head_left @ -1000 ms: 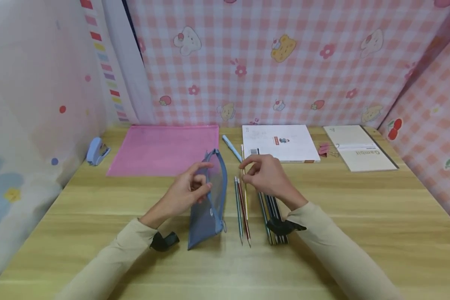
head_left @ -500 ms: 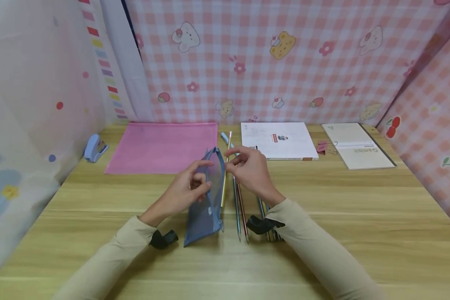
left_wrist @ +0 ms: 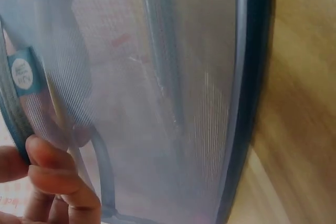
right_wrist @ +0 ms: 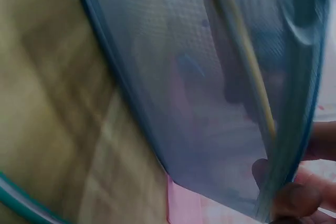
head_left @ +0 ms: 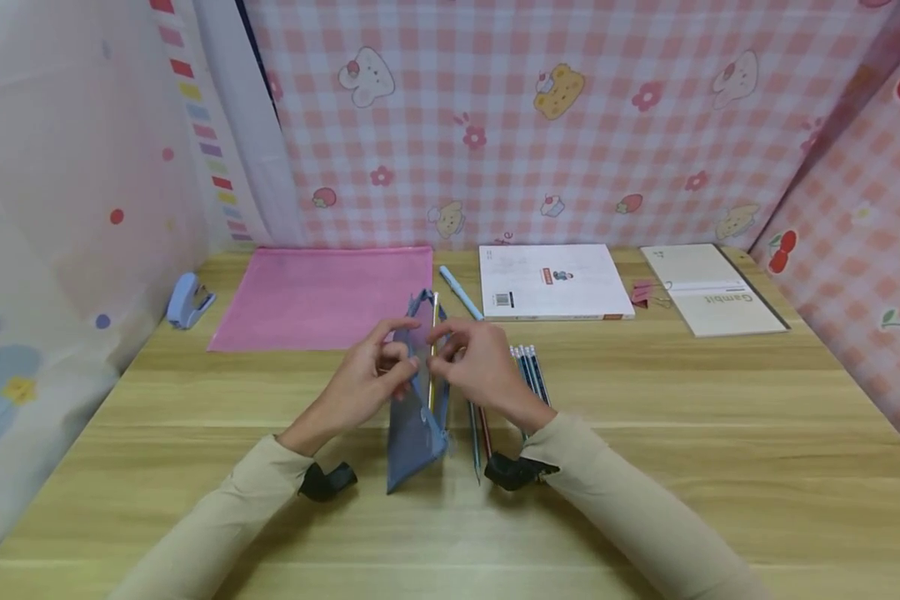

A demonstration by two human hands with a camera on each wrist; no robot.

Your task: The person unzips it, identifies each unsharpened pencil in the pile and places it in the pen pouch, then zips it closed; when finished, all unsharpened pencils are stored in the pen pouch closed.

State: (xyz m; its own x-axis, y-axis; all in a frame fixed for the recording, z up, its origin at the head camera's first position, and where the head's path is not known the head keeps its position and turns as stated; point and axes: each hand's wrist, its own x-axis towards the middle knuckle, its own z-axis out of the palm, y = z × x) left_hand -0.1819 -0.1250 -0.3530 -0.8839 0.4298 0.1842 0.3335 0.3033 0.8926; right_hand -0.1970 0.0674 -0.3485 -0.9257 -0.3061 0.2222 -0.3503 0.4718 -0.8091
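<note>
A blue mesh pencil pouch stands on edge at the middle of the wooden desk. My left hand pinches its upper rim and holds the mouth apart. My right hand pinches a yellow pencil whose lower part is down inside the pouch. Through the mesh in the right wrist view, the yellow pencil shows slanting. In the left wrist view the pouch fills the frame, with my fingertips on its edge. Two loose pencils lie just right of the pouch.
A bundle of dark blue pencils lies right of my right hand. A light blue pen, pink folder, white book, pink clips and notebook line the back. A blue stapler sits far left.
My right hand lifted the yellow pencil from the row on the desk, carried it left and slid it into the pouch. The dark pencil bundle is now uncovered.
</note>
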